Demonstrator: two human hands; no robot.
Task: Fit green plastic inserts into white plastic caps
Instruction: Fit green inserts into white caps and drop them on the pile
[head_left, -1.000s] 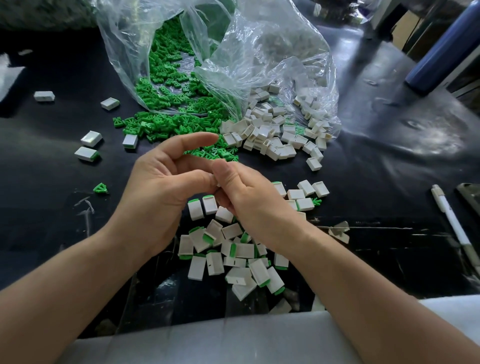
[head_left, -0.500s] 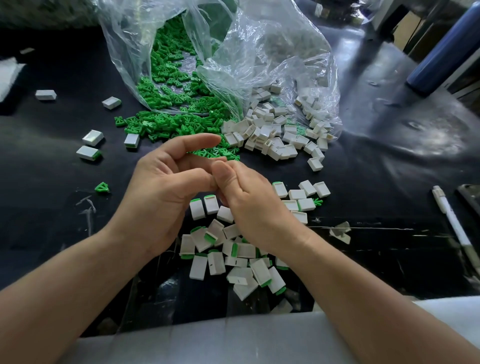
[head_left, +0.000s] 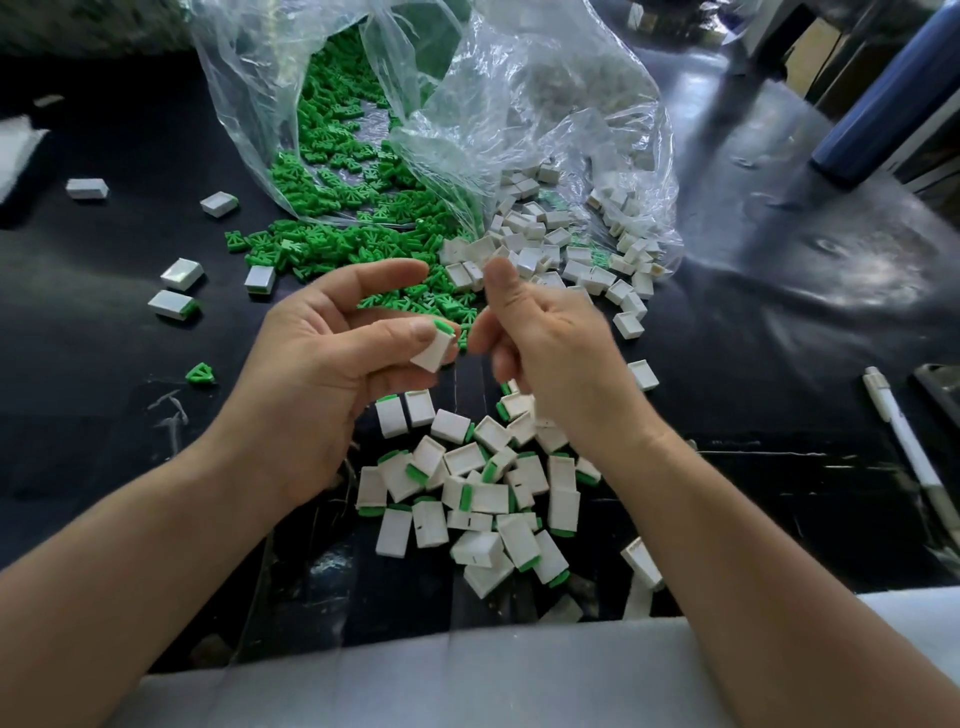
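Left grip (head_left: 322, 374) pinches white cap (head_left: 430, 353), green insert (head_left: 442, 326) poking from its top. Right grip (head_left: 550, 353) just beside, curled, blurred; can't tell if holding anything. Risk: insert half-seated, pops out if dropped on pile (head_left: 467, 493) below the grips.

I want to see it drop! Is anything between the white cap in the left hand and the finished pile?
Nothing visible. The left hand pinches the white plastic cap with green insert above the pile of finished caps; the right hand is beside it.
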